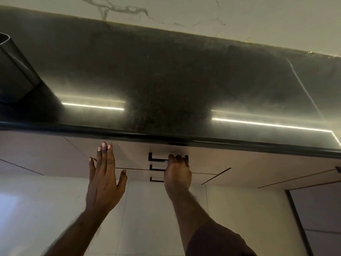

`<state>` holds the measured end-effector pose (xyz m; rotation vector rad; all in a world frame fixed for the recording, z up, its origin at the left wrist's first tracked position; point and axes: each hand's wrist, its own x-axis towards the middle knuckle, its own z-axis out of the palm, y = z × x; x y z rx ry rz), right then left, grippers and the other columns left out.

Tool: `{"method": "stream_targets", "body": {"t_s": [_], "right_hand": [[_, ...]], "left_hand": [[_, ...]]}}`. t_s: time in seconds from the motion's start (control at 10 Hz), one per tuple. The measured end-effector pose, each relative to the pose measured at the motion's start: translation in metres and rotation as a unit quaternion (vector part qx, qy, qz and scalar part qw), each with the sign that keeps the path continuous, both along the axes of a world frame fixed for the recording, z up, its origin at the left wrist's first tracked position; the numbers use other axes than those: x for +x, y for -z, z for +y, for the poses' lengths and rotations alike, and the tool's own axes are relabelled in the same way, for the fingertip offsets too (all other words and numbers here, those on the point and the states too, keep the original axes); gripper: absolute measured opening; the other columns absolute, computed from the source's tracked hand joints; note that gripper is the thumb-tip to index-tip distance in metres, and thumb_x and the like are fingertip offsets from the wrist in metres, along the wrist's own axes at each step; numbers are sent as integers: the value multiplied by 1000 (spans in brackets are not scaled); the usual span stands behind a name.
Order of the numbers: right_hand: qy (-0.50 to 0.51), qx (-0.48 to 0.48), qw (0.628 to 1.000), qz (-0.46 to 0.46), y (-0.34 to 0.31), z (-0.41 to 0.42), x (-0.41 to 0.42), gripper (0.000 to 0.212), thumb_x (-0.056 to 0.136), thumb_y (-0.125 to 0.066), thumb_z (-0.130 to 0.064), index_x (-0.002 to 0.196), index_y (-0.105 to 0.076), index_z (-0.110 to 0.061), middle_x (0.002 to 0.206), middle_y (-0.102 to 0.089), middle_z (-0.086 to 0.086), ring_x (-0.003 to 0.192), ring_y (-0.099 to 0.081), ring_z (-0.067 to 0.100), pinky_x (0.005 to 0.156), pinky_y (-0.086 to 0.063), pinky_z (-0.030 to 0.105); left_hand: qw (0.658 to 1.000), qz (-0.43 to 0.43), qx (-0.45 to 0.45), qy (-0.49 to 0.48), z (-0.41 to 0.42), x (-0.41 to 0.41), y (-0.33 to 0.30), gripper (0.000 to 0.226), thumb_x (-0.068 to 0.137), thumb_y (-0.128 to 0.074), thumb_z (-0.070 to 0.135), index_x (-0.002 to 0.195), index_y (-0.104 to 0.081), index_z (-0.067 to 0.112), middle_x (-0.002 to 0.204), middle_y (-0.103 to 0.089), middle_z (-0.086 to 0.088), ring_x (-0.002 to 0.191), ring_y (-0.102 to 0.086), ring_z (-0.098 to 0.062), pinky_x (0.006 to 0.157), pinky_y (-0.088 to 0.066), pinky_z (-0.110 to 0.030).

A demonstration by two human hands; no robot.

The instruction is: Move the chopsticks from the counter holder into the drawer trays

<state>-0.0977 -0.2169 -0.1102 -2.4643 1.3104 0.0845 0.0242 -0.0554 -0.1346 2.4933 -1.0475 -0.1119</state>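
My right hand (177,172) is curled around the black handle (156,159) of the top drawer (132,154), just under the counter edge. The drawer front sits flush with the cabinet. My left hand (105,174) is flat and spread against the same drawer front, to the left of the handle, holding nothing. At the far left, a dark metal holder (14,69) stands on the counter; its inside is hidden and no chopsticks show. No drawer trays are visible.
The black polished counter (166,80) reflects two light strips. A marble-patterned wall (203,13) rises behind it. Two more black handles (156,169) sit below the top one. Pale floor tiles (151,218) lie beneath, and a dark-framed panel (317,218) is at the right.
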Motion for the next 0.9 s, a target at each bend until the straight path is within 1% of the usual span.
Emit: {"method": "stream_targets", "body": {"t_s": [0.1, 0.2, 0.4, 0.5, 0.6, 0.7, 0.8, 0.9], "right_hand": [[5, 23, 1000, 8, -3, -7, 5, 45, 91, -61, -18, 135, -47, -16, 138, -50, 11, 128, -46, 27, 92, -52, 36], [6, 44, 999, 10, -6, -11, 9, 49, 90, -62, -17, 136, -45, -17, 140, -47, 11, 130, -44, 28, 97, -49, 39], [16, 64, 998, 11, -6, -16, 13, 47, 91, -60, -17, 136, -45, -19, 140, -46, 13, 129, -43, 29, 97, -48, 42], [1, 54, 998, 25, -11, -13, 8, 48, 90, -63, -15, 135, -46, -17, 139, -47, 13, 129, -44, 29, 96, -49, 40], [-21, -1, 1000, -3, -21, -9, -2, 35, 93, -60, -23, 127, -52, -16, 121, -61, 10, 110, -59, 23, 86, -54, 35], [-55, -51, 997, -32, -37, -6, -14, 31, 97, -49, -38, 114, -60, -15, 97, -69, 6, 84, -65, 20, 71, -50, 30], [-82, -96, 990, -67, -57, -5, -24, 36, 97, -42, -44, 107, -63, -17, 92, -70, 5, 79, -65, 21, 68, -45, 30], [-85, -110, 983, -119, -85, -10, -26, 35, 97, -41, -47, 102, -62, -19, 87, -68, 2, 75, -63, 18, 72, -50, 30]], "left_hand": [[1000, 10, -9, 3, -6, 2, 1, 84, 87, -36, 44, 152, 10, 15, 162, 11, -5, 148, 13, -16, 119, -3, -50], [1000, 11, -10, 15, -7, 8, 3, 85, 86, -35, 45, 152, 12, 17, 161, 13, -5, 147, 14, -13, 119, -5, -50], [999, 15, -19, 22, -4, 13, 1, 87, 85, -41, 39, 152, 11, 16, 161, 7, -6, 147, 13, -11, 119, -7, -50], [999, 10, -18, 37, -3, 8, -2, 86, 86, -42, 38, 152, 10, 16, 162, 7, -6, 147, 13, -10, 119, -7, -50], [999, 6, -17, 52, -3, 2, -8, 82, 88, -33, 46, 153, 6, 15, 162, 5, -5, 148, 9, -12, 119, -5, -47], [997, 3, -12, 73, -1, -2, -16, 75, 90, -28, 49, 153, -3, 18, 161, -4, -4, 149, 3, -15, 119, -9, -49], [995, -4, -19, 96, 3, -4, -29, 72, 93, -19, 59, 153, -9, 19, 159, -13, -6, 147, -6, -18, 116, -18, -53], [991, -6, -46, 129, 0, -6, -56, 70, 95, -23, 56, 152, -13, 16, 157, -19, -7, 146, -15, -20, 114, -25, -52]]}}
